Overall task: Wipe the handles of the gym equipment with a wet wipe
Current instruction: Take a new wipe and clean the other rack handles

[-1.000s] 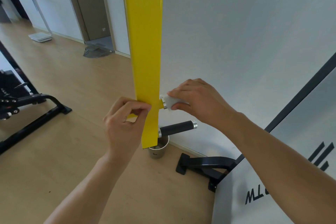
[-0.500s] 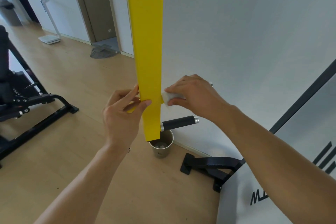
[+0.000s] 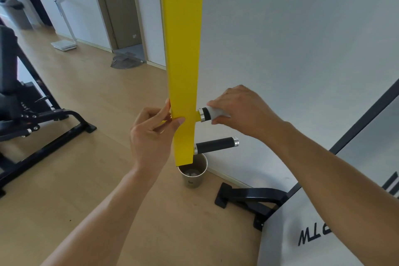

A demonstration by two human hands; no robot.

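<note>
A yellow machine arm (image 3: 182, 54) hangs down the middle of the view. Two handles stick out to its right near the bottom. My right hand (image 3: 241, 112) grips the upper handle with a white wet wipe (image 3: 213, 113) wrapped round it; the handle's silver collar (image 3: 201, 114) shows next to the arm. The lower handle (image 3: 216, 145) is black with silver ends and bare. My left hand (image 3: 151, 131) holds the arm's left edge, thumb on its front face, fingers behind.
A paper cup (image 3: 192, 176) with something white inside stands on the wooden floor under the arm. Black machine feet (image 3: 248, 197) lie at the right, a grey padded panel (image 3: 323, 233) at the lower right, a black bench frame (image 3: 43, 127) at the left.
My right hand with the wipe slid in toward the yellow arm, then back out along the upper handle, baring the silver collar. My left hand shifted its hold on the arm's edge.
</note>
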